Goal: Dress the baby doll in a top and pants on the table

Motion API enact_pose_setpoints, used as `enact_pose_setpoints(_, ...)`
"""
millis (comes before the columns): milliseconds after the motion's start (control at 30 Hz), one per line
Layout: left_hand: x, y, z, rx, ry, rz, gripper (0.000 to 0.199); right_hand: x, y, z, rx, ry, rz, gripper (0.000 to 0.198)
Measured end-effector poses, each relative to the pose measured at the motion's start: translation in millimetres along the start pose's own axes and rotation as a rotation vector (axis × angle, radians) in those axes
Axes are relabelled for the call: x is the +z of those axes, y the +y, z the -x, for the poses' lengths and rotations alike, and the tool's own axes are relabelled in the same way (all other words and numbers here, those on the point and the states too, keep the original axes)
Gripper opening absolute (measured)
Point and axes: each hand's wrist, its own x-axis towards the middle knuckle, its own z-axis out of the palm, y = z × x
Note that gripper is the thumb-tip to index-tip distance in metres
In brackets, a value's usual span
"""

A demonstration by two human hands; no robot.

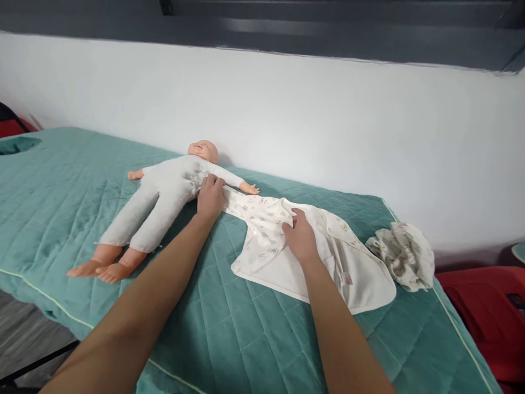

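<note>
A white baby shirt (262, 230) with a small printed pattern lies spread open on the green quilted cover. My left hand (211, 196) is closed on the end of one sleeve, right beside the doll's body. With thumb and fingers curled, my right hand (301, 235) pinches the cloth near the middle of the shirt. A baby doll (168, 178) with a pale cloth body lies on its back to the left, its feet toward me. One doll hand (249, 188) rests just above the sleeve.
A crumpled printed cloth bundle (404, 254) sits at the right end of the green quilted cover (246, 339). Behind runs a white wall (287, 120) with a dark ledge (262, 27) above. A red case (484, 312) stands beyond the right edge.
</note>
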Motion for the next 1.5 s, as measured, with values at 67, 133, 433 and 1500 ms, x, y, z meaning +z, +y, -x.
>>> enact_pose_setpoints(67,-2,1,0,0.032,0.027,0.031,0.027,0,1,-1,-0.007,0.010,-0.050,0.060)
enact_pose_setpoints(133,-5,5,3,0.062,0.036,0.045,0.029,0,1,-1,-0.007,0.017,-0.136,0.058)
enact_pose_setpoints(433,-71,62,100,0.192,-0.010,0.478,0.034,-3,4,-2,0.056,0.097,-0.327,0.052)
enact_pose_setpoints(1500,-112,108,151,0.523,-0.253,0.283,0.018,-13,-3,-3,0.069,0.124,-0.028,0.047)
